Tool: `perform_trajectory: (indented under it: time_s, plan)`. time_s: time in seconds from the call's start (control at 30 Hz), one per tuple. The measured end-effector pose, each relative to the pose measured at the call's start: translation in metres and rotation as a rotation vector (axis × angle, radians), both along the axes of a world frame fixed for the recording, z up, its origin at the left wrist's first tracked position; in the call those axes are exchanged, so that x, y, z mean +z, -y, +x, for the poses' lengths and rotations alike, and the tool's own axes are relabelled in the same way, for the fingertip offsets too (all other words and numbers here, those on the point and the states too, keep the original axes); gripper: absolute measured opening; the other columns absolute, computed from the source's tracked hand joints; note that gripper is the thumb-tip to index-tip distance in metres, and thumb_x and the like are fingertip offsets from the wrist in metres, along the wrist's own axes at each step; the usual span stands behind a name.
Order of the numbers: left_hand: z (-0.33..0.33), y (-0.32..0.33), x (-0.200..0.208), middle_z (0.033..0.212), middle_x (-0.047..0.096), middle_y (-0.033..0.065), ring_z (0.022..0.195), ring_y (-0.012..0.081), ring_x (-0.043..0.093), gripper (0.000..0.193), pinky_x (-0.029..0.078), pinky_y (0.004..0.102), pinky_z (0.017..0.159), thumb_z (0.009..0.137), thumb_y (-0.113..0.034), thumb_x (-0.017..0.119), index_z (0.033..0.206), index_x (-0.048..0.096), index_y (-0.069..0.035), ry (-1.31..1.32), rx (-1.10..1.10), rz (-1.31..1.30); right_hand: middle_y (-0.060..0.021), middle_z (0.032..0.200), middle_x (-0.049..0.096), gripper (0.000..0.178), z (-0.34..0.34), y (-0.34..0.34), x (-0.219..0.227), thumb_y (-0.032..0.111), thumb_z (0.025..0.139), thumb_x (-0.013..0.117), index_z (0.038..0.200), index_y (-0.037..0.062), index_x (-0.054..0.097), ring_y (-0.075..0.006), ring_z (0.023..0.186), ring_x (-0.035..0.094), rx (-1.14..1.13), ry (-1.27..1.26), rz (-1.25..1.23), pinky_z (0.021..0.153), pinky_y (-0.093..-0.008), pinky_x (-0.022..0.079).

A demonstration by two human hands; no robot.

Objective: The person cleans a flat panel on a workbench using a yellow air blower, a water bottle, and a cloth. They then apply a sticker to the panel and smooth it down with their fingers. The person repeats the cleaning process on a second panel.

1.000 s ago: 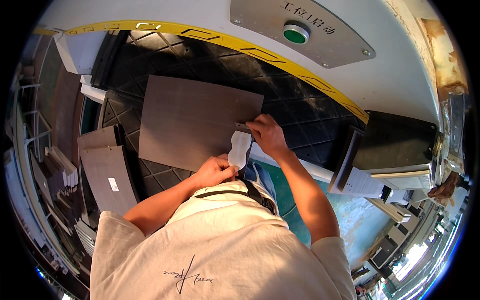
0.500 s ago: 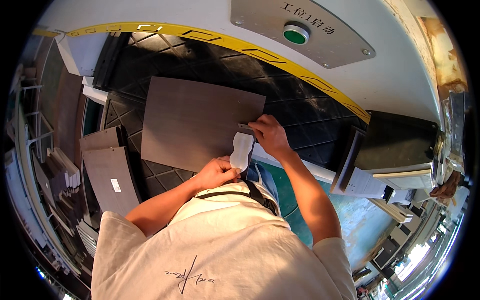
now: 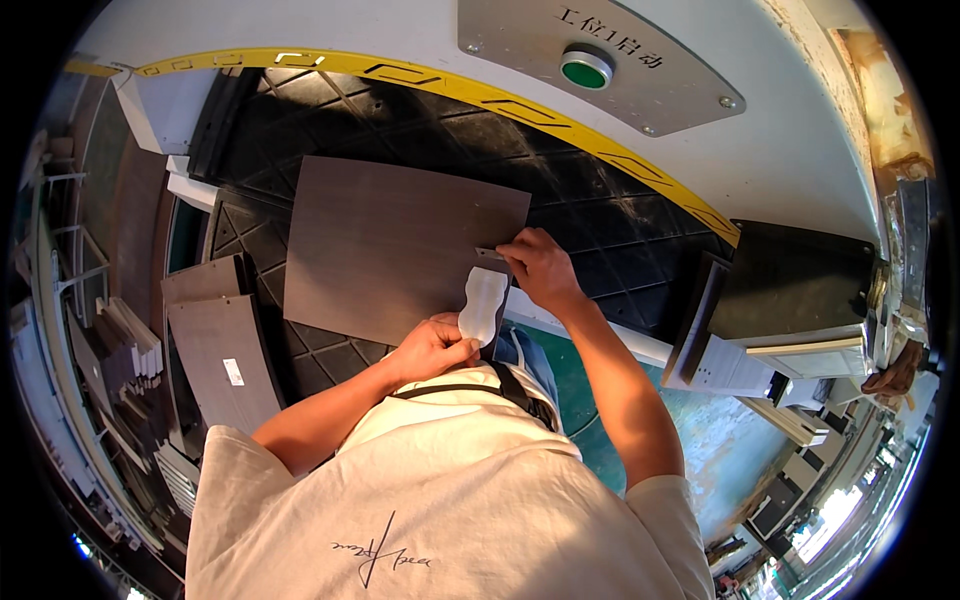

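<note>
A flat brown wood-grain panel (image 3: 390, 245) lies in front of me. My left hand (image 3: 432, 347) is closed at its near edge, thumb and fingers pinching the lower end of a white strip with wavy sides (image 3: 484, 298). The strip stands out over the panel's near right corner; whether it is paper or plastic I cannot tell. At the panel's right edge, my right hand (image 3: 543, 270) pinches a small thin grey piece (image 3: 488, 253), which lies against or just over the panel's surface. The fingertips of my right hand partly hide that piece.
The panel rests on a black ribbed bed (image 3: 610, 255). Beyond it runs a yellow edge strip (image 3: 520, 108) below a green push button (image 3: 586, 69). Stacked brown boards (image 3: 225, 345) stand at left, and a dark-topped stack (image 3: 790, 280) at right.
Both hands keep their places and grips. The view has shifted very slightly; nothing else visibly differs.
</note>
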State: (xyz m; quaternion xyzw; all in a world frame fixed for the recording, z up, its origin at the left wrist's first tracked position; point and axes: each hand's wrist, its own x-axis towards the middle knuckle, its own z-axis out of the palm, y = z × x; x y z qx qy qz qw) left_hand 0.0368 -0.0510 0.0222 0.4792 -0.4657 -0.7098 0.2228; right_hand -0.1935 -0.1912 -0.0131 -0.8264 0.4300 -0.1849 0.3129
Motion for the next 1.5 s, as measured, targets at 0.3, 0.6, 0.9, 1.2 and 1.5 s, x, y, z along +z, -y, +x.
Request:
perform_trajectory:
  time_s: [0.3, 0.6, 0.9, 1.2, 1.5]
  plan:
    - [0.001, 0.0, 0.002, 0.095, 0.072, 0.0095, 0.104, 0.0238, 0.065, 0.03, 0.052, 0.0379, 0.095, 0.1, -0.028, 0.067, 0.087, 0.079, -0.003, 0.019, -0.006, -0.039, -0.0056, 0.093, 0.064, 0.014, 0.001, 0.001, 0.001, 0.006, 0.09, 0.074, 0.101, 0.0119, 0.078, -0.0278, 0.093, 0.066, 0.005, 0.001, 0.004, 0.08, -0.041, 0.059]
    - [0.002, 0.001, 0.011, 0.095, 0.073, 0.0093, 0.105, 0.0229, 0.065, 0.03, 0.052, 0.0376, 0.095, 0.1, -0.027, 0.067, 0.088, 0.08, -0.003, 0.014, 0.016, 0.008, -0.0055, 0.094, 0.064, 0.013, 0.001, 0.001, 0.002, 0.007, 0.09, 0.073, 0.101, 0.0123, 0.078, -0.0277, 0.095, 0.066, 0.013, -0.021, 0.011, 0.081, -0.0408, 0.059]
    - [0.003, 0.003, 0.016, 0.094, 0.072, 0.0097, 0.102, 0.0217, 0.065, 0.029, 0.053, 0.037, 0.092, 0.101, -0.027, 0.068, 0.09, 0.079, -0.002, -0.01, -0.016, 0.038, -0.0055, 0.096, 0.064, 0.014, 0.001, 0.002, 0.001, 0.006, 0.09, 0.072, 0.102, 0.0116, 0.078, -0.028, 0.096, 0.066, 0.018, -0.03, 0.028, 0.083, -0.041, 0.059]
    - [0.005, 0.002, 0.019, 0.093, 0.072, 0.0093, 0.099, 0.0202, 0.066, 0.03, 0.053, 0.0357, 0.09, 0.101, -0.028, 0.068, 0.091, 0.078, -0.002, -0.016, -0.018, 0.108, -0.006, 0.095, 0.064, 0.014, 0.0, 0.002, 0.0, 0.006, 0.09, 0.073, 0.101, 0.0113, 0.078, -0.0281, 0.096, 0.066, 0.018, -0.015, 0.023, 0.083, -0.0411, 0.059]
    - [0.005, 0.001, 0.018, 0.093, 0.072, 0.0091, 0.099, 0.02, 0.065, 0.029, 0.053, 0.0356, 0.089, 0.101, -0.027, 0.068, 0.091, 0.079, -0.002, -0.032, -0.015, 0.024, -0.0051, 0.097, 0.064, 0.018, 0.0, -0.002, 0.004, 0.004, 0.087, 0.073, 0.103, 0.012, 0.078, -0.0272, 0.096, 0.066, 0.05, -0.064, 0.019, 0.082, -0.0407, 0.059]
